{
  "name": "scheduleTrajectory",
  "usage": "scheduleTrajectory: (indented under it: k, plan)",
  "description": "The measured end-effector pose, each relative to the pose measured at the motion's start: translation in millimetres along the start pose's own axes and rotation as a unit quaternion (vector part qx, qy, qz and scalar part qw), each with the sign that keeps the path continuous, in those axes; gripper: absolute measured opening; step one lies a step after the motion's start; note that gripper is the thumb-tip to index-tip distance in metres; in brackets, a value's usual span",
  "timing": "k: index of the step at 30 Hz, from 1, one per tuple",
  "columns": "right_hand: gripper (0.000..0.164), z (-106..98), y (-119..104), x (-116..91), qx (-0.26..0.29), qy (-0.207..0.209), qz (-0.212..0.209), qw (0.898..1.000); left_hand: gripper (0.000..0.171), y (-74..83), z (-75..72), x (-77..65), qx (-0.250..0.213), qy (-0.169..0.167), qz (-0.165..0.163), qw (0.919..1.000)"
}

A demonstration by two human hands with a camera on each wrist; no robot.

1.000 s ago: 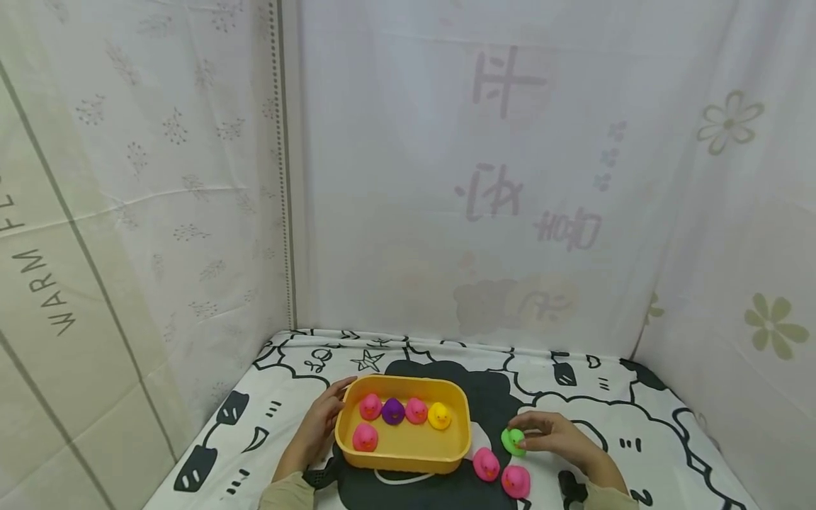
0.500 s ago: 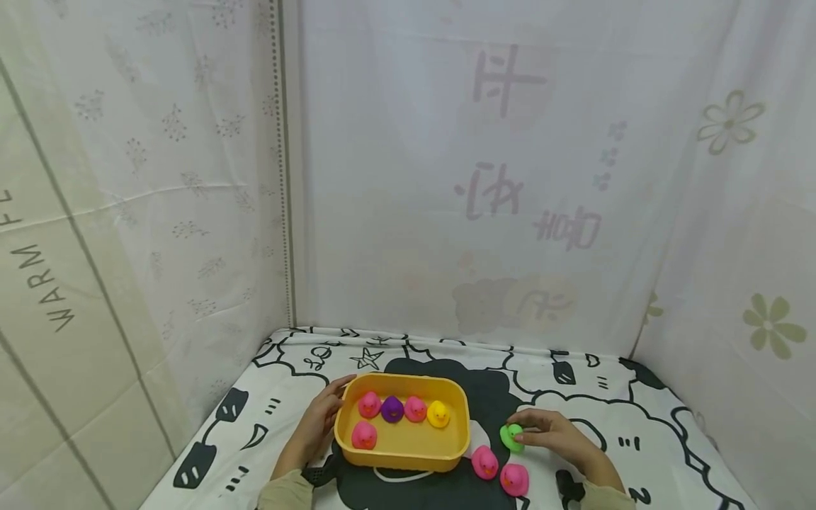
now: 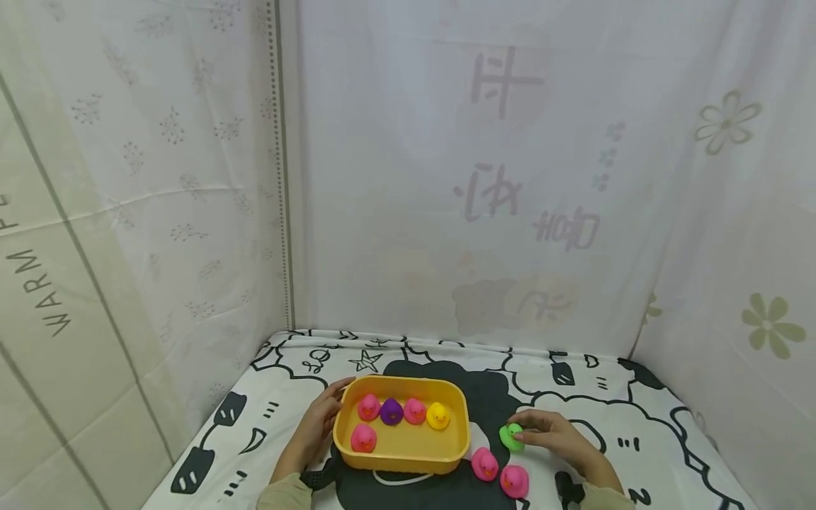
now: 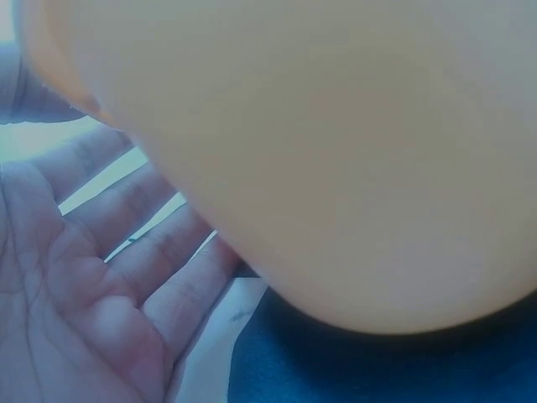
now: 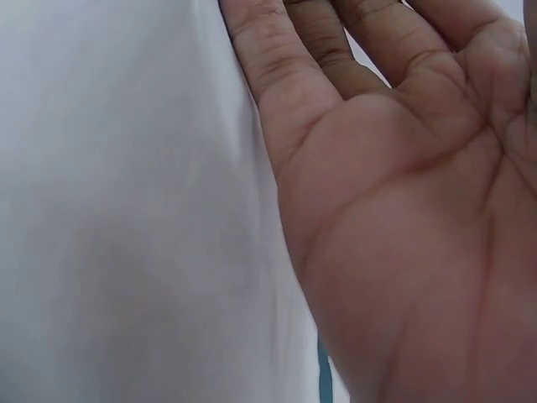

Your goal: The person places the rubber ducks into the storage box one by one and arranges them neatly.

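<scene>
A yellow plastic bin (image 3: 414, 453) sits on the patterned cloth, with several small rubber ducks inside: a purple duck (image 3: 392, 411), a yellow duck (image 3: 438, 416) and pink ones such as the front pink duck (image 3: 363, 438). My left hand (image 3: 316, 423) rests against the bin's left side; in the left wrist view its fingers (image 4: 168, 252) extend fairly straight beside the bin wall (image 4: 352, 185). Right of the bin, my right hand (image 3: 556, 437) pinches a green duck (image 3: 511, 438) between thumb and fingers. The right wrist view shows only the palm (image 5: 403, 218), not the duck.
Two pink ducks, the nearer to the bin (image 3: 484, 464) and the other (image 3: 514, 482), lie on the cloth (image 3: 644, 425) between the bin and my right hand. White printed curtains (image 3: 408, 177) enclose the table at the back and both sides.
</scene>
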State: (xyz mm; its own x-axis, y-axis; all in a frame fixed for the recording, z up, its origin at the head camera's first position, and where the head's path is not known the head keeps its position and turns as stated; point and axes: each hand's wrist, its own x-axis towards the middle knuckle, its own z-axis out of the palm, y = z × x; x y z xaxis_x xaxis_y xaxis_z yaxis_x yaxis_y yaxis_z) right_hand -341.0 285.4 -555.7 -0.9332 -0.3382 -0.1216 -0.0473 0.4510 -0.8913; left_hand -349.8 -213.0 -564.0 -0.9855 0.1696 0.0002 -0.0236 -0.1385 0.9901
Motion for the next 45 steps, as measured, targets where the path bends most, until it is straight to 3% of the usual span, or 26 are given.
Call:
scheduleTrajectory:
  k: [18, 28, 35, 45]
  plan:
    - [0.044, 0.6, 7.8, 2.6, 0.012, 0.018, 0.011, 1.000, 0.057, -3.4, 0.1, -0.2, -0.005, 0.005, -0.013, 0.9999]
    - [0.044, -1.5, 6.4, 4.1, 0.009, 0.021, 0.002, 1.000, 0.057, -0.4, 1.4, 0.7, 0.002, 0.004, 0.007, 1.0000]
    - [0.045, 1.7, 9.9, 3.6, 0.018, 0.012, 0.004, 1.000, 0.057, -1.5, -0.5, -2.8, 0.006, 0.014, -0.008, 0.9998]
    - [0.044, 0.8, 9.2, 3.8, 0.008, 0.028, 0.000, 1.000, 0.057, -1.5, 0.5, -0.9, 0.001, 0.013, -0.003, 0.9999]
